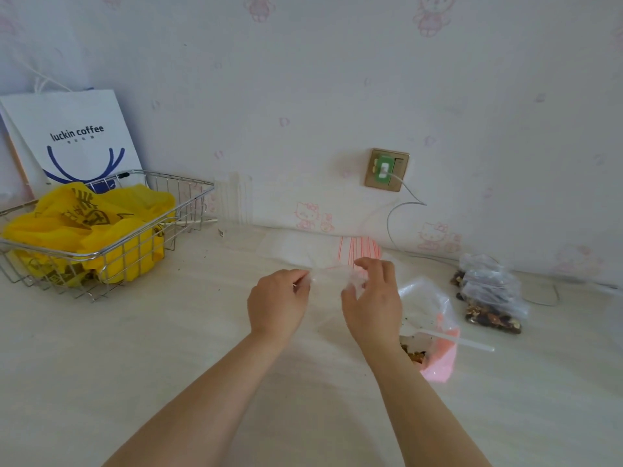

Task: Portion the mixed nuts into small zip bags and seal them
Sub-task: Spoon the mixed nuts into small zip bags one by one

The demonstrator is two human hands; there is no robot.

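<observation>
Zip bag, one small clear one, hangs just above the table between our two hands: our left hand pinches its left edge and our right hand grips its crumpled right side. Right of them lies one open pink-tinted bag of mixed nuts with a white scoop handle, and beyond it a pile of filled bags, count unclear. Far left, one wire basket fronts one paper bag reading "luckin coffee".

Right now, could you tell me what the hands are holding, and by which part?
Both hands, left and right, pinch a small clear zip bag by its opposite top ends.
</observation>
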